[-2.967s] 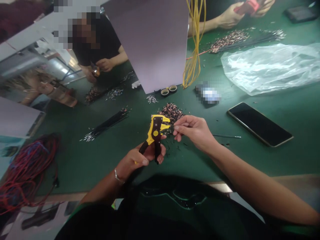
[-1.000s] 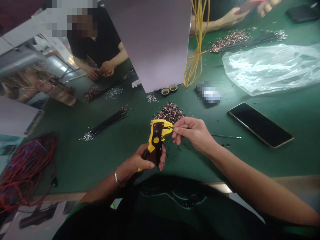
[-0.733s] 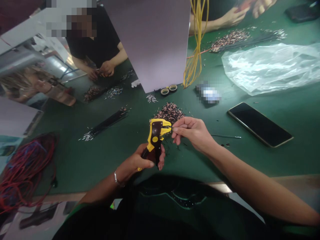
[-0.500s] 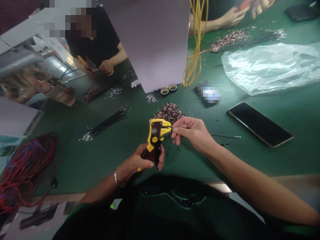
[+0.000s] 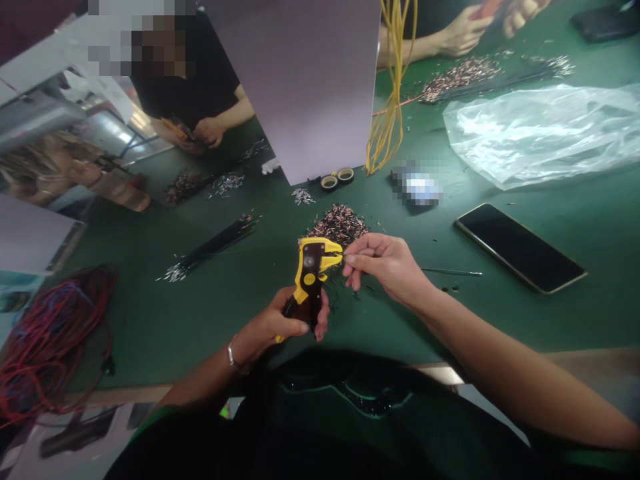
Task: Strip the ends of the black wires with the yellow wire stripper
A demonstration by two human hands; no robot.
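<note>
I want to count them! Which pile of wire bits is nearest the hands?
The copper-tipped heap just beyond the yellow wire stripper; the small silvery pile lies farther away.

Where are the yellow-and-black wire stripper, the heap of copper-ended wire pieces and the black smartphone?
Yellow-and-black wire stripper (image 5: pixel 310 273), head view, on its body.
Heap of copper-ended wire pieces (image 5: pixel 339 224), head view, on the heap's middle.
Black smartphone (image 5: pixel 520 248), head view, on its screen.

Green mat-topped workbench (image 5: pixel 150 333) fills the view, its tan edge (image 5: pixel 110 393) running along 6 to 9 o'clock. Pale lilac upright board (image 5: pixel 295 87) stands at 12 o'clock. Reflective panel (image 5: pixel 65 113), probably a mirror, at 10 o'clock shows metal framing and bright light. Pale surface (image 5: pixel 85 433) at 7 o'clock, possibly floor. Lighting subdued overall.
</note>
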